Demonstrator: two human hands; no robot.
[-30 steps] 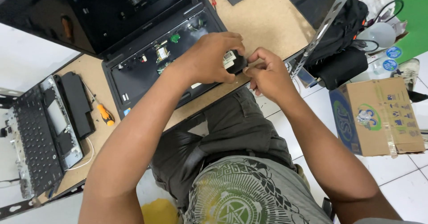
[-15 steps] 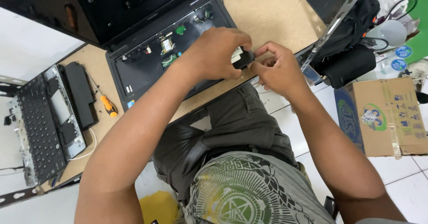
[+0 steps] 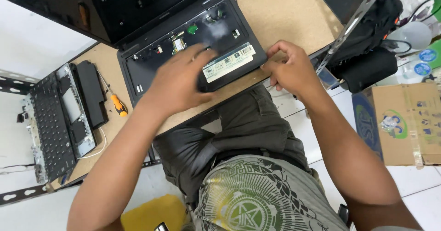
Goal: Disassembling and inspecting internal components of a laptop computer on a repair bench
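Your left hand (image 3: 181, 81) lies spread and blurred over the stripped laptop base (image 3: 193, 47) on the table (image 3: 285, 15), its grip loose and holding nothing; whether your right hand (image 3: 289, 70), at the base's near corner, pinches anything I cannot tell. Mid-disassembly, I judge; next calls for steadying the base
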